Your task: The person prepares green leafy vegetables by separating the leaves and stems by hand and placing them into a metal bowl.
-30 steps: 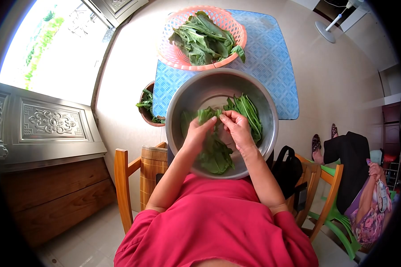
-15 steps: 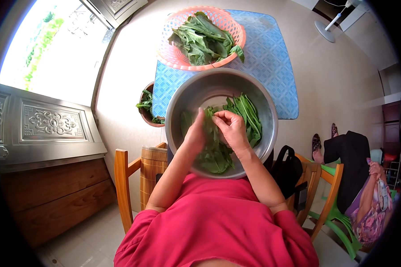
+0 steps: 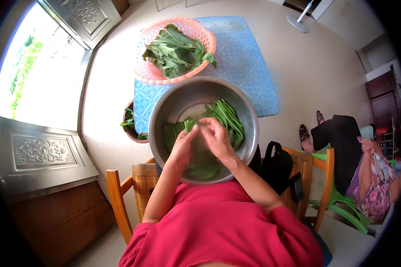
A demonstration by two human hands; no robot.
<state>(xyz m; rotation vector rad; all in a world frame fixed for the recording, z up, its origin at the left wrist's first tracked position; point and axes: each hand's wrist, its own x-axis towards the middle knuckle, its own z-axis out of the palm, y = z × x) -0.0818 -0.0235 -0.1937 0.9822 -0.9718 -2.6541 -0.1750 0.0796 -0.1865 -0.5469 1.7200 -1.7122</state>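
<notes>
Both hands are inside a large metal basin (image 3: 250,147) held close to my body. My left hand (image 3: 182,147) is closed around leafy greens (image 3: 189,124), whose stem ends poke up past the thumb. Close beside it, my right hand (image 3: 217,139) has its fingertips pinched at the greens; the exact grip is partly hidden. A blurred leaf (image 3: 203,168) hangs below the hands. Long green stems (image 3: 228,119) lie in a bundle along the basin's right side. Loose leaves (image 3: 169,133) rest on its left side.
A pink plastic basket (image 3: 140,71) of large leaves (image 3: 176,51) stands on a blue patterned table (image 3: 249,66). Left of the table is a brown bucket (image 3: 130,130) with greens. A wooden chair (image 3: 116,196) and a black bag (image 3: 274,167) are near me. Another person (image 3: 338,147) sits at right.
The view has shifted, so the table and basin appear further left. My left hand has turned inward, with stem ends now showing above it. Both hands remain close together over the basin.
</notes>
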